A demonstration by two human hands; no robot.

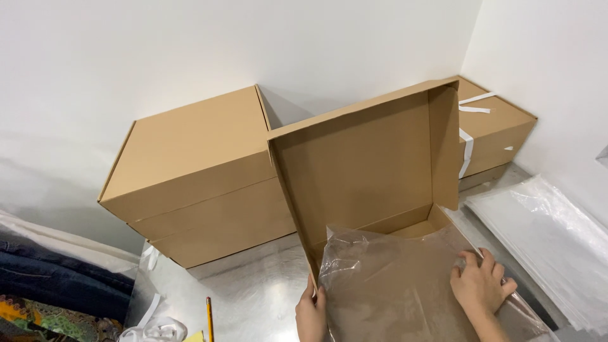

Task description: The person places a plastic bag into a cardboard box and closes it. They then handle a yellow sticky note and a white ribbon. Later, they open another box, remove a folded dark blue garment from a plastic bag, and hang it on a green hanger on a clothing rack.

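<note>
Lying across the mouth of an open cardboard box (pixel 373 171), a clear plastic bag (pixel 392 285) covers most of the box's lower part, crinkled at its upper left corner. The left hand (pixel 310 315) sits at the bag's left edge, where that edge meets the box's left wall; its grip is closed around the edge there, thumb on top and fingers out of sight below, though whether it pinches the plastic, the cardboard or both cannot be told. The right hand (pixel 479 283) rests flat on the bag near its right side, fingers (pixel 472 258) curled and pressing down on the film, the grip half closed and holding nothing between the fingers.

The box stands on a shiny metal worktop (pixel 247 285), its lid raised upright towards the white wall. Just left of it a closed cardboard box (pixel 190 158) rests on a second one of the same kind. Behind the lid at the right, another closed box (pixel 494 126) carries white tape strips. A stack of clear plastic bags (pixel 551 240) lies on the worktop at the right, near the right hand. A yellow pencil (pixel 209 320) lies near the lower edge, left of the left hand.
</note>
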